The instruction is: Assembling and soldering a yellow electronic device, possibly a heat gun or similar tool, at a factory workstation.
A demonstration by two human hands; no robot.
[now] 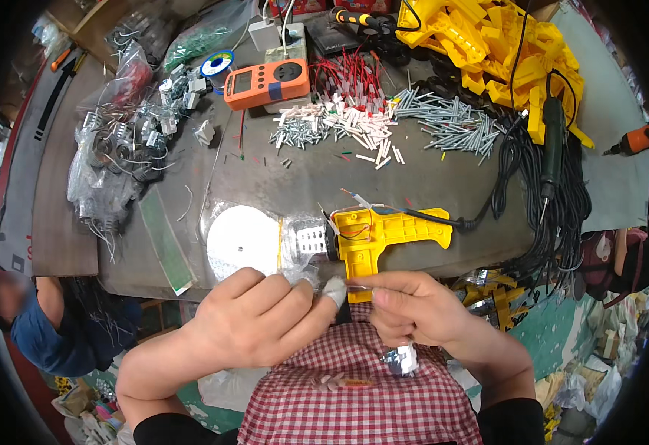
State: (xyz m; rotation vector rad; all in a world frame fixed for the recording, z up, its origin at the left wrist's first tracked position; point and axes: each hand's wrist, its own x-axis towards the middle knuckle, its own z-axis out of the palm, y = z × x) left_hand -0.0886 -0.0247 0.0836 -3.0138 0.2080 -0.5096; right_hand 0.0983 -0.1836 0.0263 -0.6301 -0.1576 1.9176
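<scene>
My left hand (pixel 258 319) is closed, its curled index finger wrapped in a white covering at the tip. That fingertip meets a thin wire (pixel 359 287), which my right hand (pixel 417 308) pinches between thumb and index finger. Beneath my right hand hangs a small white-and-metal part (pixel 401 361); whether the wire joins it is hidden by the fingers. Just beyond both hands lies a yellow pistol-shaped plastic housing half (pixel 399 228), open side up with wires inside. A perforated metal tube (pixel 312 239) extends from it toward a round white disc (pixel 235 237) in clear plastic.
Behind lie white sleeves (pixel 369 122), screws (pixel 458 130), red wires (pixel 354 78) and an orange meter (pixel 265 83). Metal-and-white parts (pixel 146 126) are heaped left. Yellow housings (pixel 495 44), a hanging screwdriver (pixel 552 141) and black cables (pixel 562 200) stand right. Another person (pixel 57 326) is at left.
</scene>
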